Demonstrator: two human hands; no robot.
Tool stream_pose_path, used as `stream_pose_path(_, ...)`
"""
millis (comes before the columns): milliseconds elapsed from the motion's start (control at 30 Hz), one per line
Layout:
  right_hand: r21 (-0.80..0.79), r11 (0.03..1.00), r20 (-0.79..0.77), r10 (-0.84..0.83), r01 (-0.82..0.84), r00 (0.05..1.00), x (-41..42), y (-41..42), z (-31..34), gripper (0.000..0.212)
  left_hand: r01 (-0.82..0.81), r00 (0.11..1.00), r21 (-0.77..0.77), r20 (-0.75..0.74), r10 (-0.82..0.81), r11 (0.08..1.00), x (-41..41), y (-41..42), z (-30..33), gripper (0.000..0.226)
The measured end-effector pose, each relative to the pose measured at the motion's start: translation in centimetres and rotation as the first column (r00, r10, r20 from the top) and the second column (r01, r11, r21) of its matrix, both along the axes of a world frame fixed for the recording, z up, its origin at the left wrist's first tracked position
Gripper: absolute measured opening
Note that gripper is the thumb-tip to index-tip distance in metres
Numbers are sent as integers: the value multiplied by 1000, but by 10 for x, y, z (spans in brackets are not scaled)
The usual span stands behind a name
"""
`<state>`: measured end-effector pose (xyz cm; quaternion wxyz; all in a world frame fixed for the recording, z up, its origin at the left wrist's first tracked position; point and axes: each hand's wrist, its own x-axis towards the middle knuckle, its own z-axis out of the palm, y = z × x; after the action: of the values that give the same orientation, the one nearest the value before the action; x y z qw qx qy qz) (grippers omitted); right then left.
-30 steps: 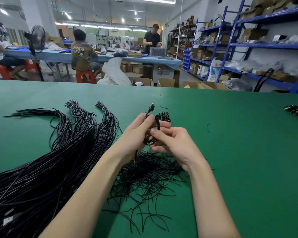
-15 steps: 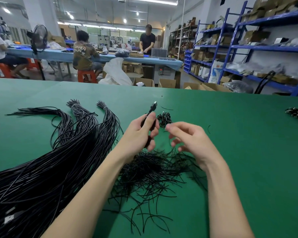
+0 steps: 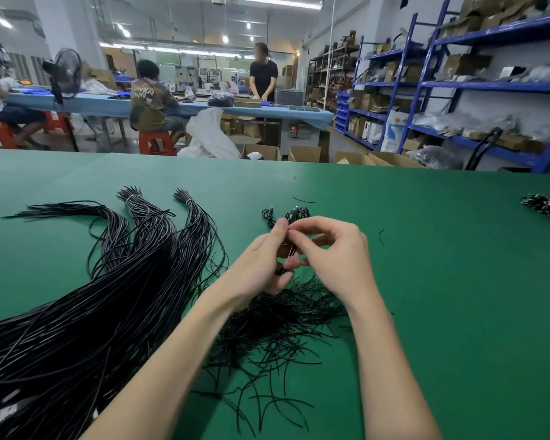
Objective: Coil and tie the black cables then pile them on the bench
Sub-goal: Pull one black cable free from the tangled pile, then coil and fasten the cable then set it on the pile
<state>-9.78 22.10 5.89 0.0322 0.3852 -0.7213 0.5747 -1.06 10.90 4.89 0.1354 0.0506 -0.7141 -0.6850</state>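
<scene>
Nearest: lying across the green worktop (image 3: 442,281) at lower left, a thick spread of loose black cables (image 3: 61,338), uncoiled, fanning out toward three banded ends farther back. Lying beside it, under the forearms, a tangle of short black ties (image 3: 277,331), many left.

Middle: gripping a small coiled cable (image 3: 287,254) in the left hand (image 3: 261,265), fingers curled round it, thumb up along its side. Pinching at the top of the same coil with the right hand (image 3: 334,252), thumb and forefinger closed together, other fingers loosely bent. Probably twisting a tie round the coil; tie itself too thin to make out between the fingertips. Coil held just above the worktop, over the ties.

Just beyond the hands: sitting on the worktop, a small heap of finished coils (image 3: 286,214), only a few. Sitting at far right edge, another dark bundle (image 3: 546,206), contents unclear.

Judging progress: early. One coil being tied, a handful piled, the great bulk of cables waiting.
</scene>
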Motion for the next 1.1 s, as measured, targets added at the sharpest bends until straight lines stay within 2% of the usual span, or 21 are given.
stream_pose_path(133,-34,999,-38,-21,20,999,4,-3,-1,15,76,997,75,-28,-74,994,3,-4,0,53)
stream_pose_path(200,-51,999,18,-12,13,1000,4,-5,-1,14,149,989,161,-41,-144,976,3,-7,0,48)
stream_pose_path(267,-66,998,110,11,-4,994,3,-6,-1,9,201,980,318,-73,-188,926,2,-9,1,43)
stream_pose_path(333,-81,997,212,28,-11,977,3,-6,-2,6,181,984,413,-74,-165,893,2,-8,0,41)
stream_pose_path(400,-73,997,286,24,-3,958,1,-5,-3,8,157,987,433,-53,-149,888,2,-6,-2,32)
stream_pose_path(467,-66,998,355,35,-12,934,0,-6,-3,9,143,989,396,-12,-150,907,4,-5,-2,28)
stream_pose_path(600,-20,995,420,99,-99,902,0,-2,0,24,71,997,90,29,-74,993,5,-2,-1,31)
stream_pose_path(700,-20,981,505,176,-192,845,0,1,-2,31,57,998,-25,14,-56,998,4,1,-1,37)
stream_pose_path(767,-151,952,579,303,-266,756,-2,3,-6,33,87,996,-16,26,-86,996,4,1,0,38)
stream_pose_path(833,-260,908,605,418,-327,678,-6,8,-11,31,133,988,73,69,-138,988,4,0,1,40)
stream_pose_path(900,-302,884,607,467,-356,643,-8,12,-14,24,142,978,186,126,-167,972,4,-1,3,47)
stream_pose_path(967,-265,905,591,426,-333,685,-10,12,-14,27,87,976,176,181,-119,981,3,-1,3,53)
stream_pose_path(1033,-202,941,548,338,-271,765,-9,9,-13,41,16,982,93,187,-33,996,1,0,1,48)
stream_pose_path(1100,-214,945,539,325,-247,777,-7,5,-12,45,-16,987,53,158,7,998,0,0,-1,44)
